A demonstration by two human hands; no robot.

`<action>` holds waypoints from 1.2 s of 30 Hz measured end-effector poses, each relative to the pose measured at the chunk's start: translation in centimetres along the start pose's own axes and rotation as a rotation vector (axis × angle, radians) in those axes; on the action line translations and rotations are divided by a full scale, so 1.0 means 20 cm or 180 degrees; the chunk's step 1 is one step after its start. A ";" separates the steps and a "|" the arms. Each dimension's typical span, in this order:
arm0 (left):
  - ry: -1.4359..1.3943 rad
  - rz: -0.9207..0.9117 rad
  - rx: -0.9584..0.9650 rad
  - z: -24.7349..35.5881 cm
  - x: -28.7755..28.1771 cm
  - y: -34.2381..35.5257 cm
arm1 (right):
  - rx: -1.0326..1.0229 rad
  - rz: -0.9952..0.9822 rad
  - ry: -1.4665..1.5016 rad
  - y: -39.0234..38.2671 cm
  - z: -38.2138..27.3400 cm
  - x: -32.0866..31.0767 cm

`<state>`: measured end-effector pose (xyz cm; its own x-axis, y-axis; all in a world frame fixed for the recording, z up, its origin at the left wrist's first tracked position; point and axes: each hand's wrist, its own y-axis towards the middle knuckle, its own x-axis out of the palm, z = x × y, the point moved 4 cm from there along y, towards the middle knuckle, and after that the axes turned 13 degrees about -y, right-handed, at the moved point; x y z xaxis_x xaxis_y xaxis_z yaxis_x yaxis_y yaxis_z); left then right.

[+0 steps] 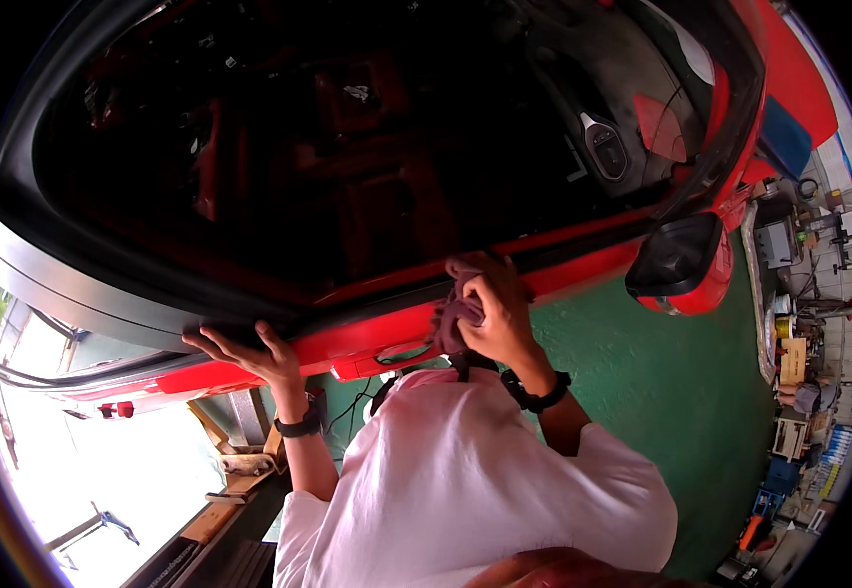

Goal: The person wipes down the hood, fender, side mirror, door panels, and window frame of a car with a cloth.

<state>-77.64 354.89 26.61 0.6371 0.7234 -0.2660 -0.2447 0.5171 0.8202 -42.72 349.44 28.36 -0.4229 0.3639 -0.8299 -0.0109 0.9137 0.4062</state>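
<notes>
The red car door runs across the view, its dark window frame along the top edge. My left hand rests with fingers spread at the lower edge of the window, by the silver-grey pillar trim. My right hand grips a bunched maroon cloth against the door's upper edge, right of a red door handle. Through the window the car's interior is very dark.
A red side mirror juts out at the right. Below lies a green floor. Shelving with tools and boxes lines the far right. Wooden pieces and dark stands sit at lower left, beside a bright opening.
</notes>
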 end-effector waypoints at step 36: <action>-0.0430 -0.0935 -0.0110 0.01 -0.15 -0.04 | -0.1210 -0.0208 0.0182 0.15 -0.58 0.24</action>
<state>-79.30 352.24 26.86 0.7748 0.4750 -0.4173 -0.0593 0.7117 0.7000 -55.33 351.80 30.07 -0.4598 0.2868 -0.8405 -0.3699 0.7986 0.4748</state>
